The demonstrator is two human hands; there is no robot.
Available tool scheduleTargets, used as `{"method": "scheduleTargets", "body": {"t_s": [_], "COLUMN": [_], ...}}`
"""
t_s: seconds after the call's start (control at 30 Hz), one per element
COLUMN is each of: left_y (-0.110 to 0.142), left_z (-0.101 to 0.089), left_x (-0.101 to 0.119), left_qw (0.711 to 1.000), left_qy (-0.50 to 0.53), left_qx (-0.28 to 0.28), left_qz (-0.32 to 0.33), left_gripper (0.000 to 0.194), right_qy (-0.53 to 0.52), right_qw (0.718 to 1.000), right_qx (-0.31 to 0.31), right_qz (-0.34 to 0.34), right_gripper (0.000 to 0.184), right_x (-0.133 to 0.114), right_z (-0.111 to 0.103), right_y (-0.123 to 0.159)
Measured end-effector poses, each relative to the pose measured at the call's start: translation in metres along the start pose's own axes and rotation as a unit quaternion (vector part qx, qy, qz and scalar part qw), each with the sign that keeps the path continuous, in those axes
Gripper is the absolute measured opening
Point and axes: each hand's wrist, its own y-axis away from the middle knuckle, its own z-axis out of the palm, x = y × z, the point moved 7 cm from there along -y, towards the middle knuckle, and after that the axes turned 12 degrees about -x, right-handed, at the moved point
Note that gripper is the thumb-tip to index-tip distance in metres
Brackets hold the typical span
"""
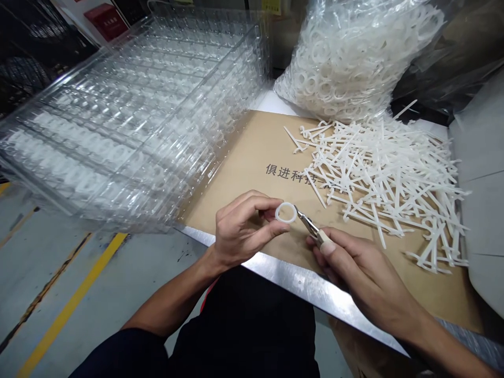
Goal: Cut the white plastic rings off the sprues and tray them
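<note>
Pinching a plastic ring (285, 212), hands (244, 231) apparently hold snips (309, 224).

A factory workshop: a yellow-striped concrete floor (51, 294) lies left of the hands (246, 231), a steel-edged worktop (299, 278) runs before them, with stacked clear plastic trays (118, 126) to the left and a bulk sack of white plastic parts (346, 63) beyond.

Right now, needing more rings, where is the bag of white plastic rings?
In the head view, the bag sits upper right, behind the pile of white plastic strips and right of the stacked clear trays.
</note>
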Motion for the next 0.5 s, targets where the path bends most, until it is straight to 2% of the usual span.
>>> {"method": "scheduleTargets", "body": {"t_s": [0.5], "left_y": [-0.0012], "left_z": [-0.0017], "left_x": [0.0048], "left_qw": [1.000], "left_qy": [-0.021], "left_qx": [0.011], "left_qz": [0.011], "left_gripper": [0.026], "right_qy": [-0.011], "right_qw": [1.000], "right_qx": [-0.006], "right_qz": [0.009], "right_gripper": [0.037], "right_x": [0.0017], "right_z": [0.0003], "right_y": [0.0021]}}
